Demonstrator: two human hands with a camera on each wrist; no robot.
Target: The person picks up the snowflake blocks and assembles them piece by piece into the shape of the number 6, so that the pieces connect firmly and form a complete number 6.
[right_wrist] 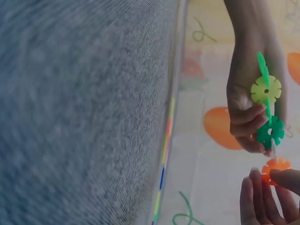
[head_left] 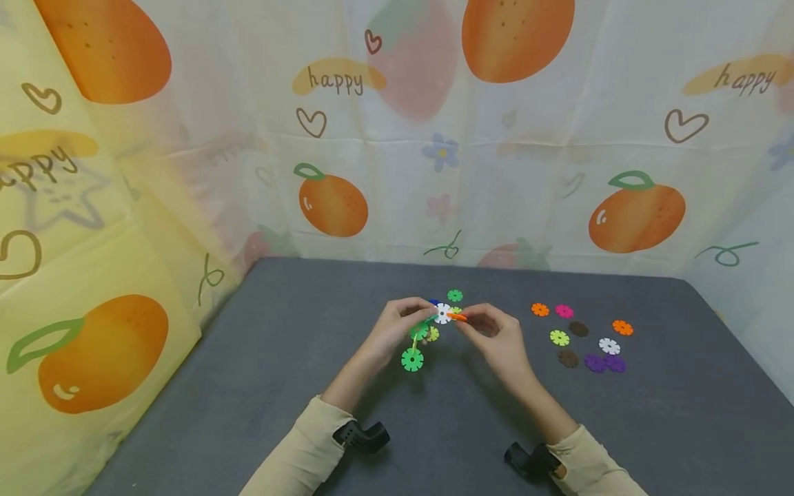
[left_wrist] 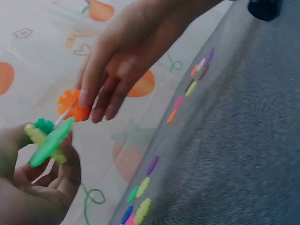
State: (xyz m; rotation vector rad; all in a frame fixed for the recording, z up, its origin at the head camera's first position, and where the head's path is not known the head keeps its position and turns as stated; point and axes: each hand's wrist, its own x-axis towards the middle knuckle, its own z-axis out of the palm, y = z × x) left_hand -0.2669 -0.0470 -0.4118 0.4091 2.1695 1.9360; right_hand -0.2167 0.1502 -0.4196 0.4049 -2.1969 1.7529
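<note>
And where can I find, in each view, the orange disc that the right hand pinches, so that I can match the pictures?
Head: orange disc below and right of centre, in the right hand.
Left wrist: orange disc far left, about mid-height.
Right wrist: orange disc near the right edge, low.
Shared landmark: white disc beside it.

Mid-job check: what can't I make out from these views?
Blue disc: head view, mostly hidden behind the left hand and white disc.
Whether the orange disc locks into the white one: left wrist view, blurred.
Lower pink disc: left wrist view, cut off by bottom edge.
Row of discs: right wrist view, too thin edge-on to count.
</note>
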